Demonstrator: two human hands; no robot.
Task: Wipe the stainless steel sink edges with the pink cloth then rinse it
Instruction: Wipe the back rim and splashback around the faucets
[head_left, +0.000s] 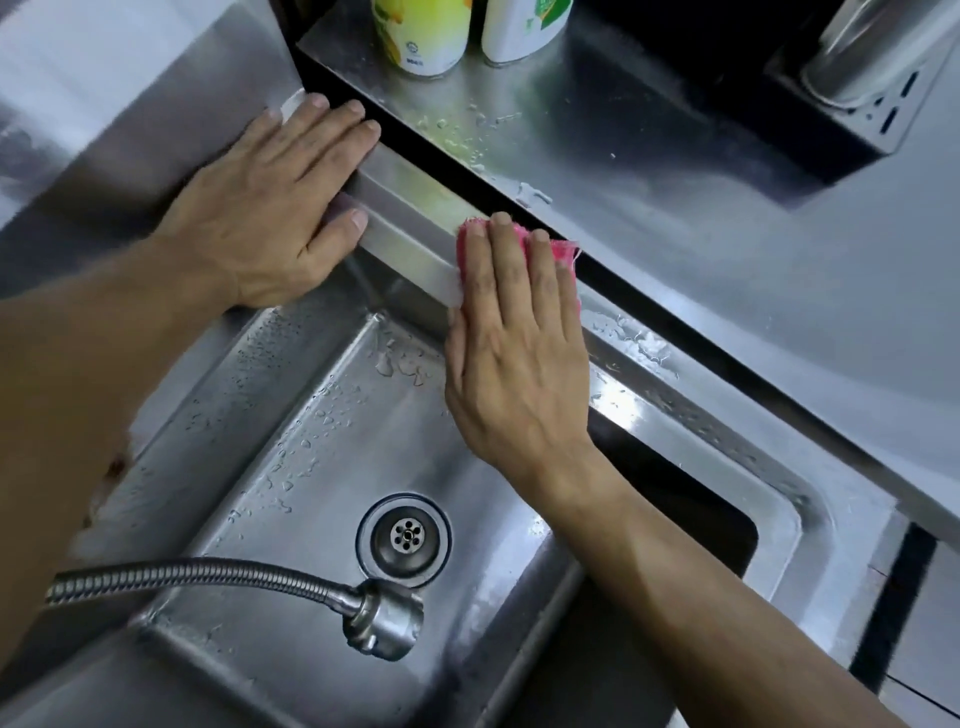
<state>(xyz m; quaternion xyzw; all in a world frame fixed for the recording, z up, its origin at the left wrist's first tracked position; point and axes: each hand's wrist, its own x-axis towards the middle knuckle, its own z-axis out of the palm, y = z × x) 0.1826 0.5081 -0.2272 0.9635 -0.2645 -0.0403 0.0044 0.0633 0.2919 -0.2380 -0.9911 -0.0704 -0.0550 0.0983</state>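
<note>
While the right hand (511, 358) lies flat with fingers straight, it presses the pink cloth (519, 244) down on the far edge of the sink (410, 244); only the cloth's ends show past the fingertips, right against the dark gap along that edge. Nothing is pinched: the palm simply bears on the cloth. At the sink's far-left corner the left hand (270, 208) rests spread and empty on the steel, its thumb hooked over the rim. Water drops bead the basin around the drain (404, 540), and a flexible tap hose (208, 577) reaches in from the near-left side. Beyond the gap, on the wet counter (675, 171), stand a yellow bottle (423, 34) and a white bottle (524, 28).
</note>
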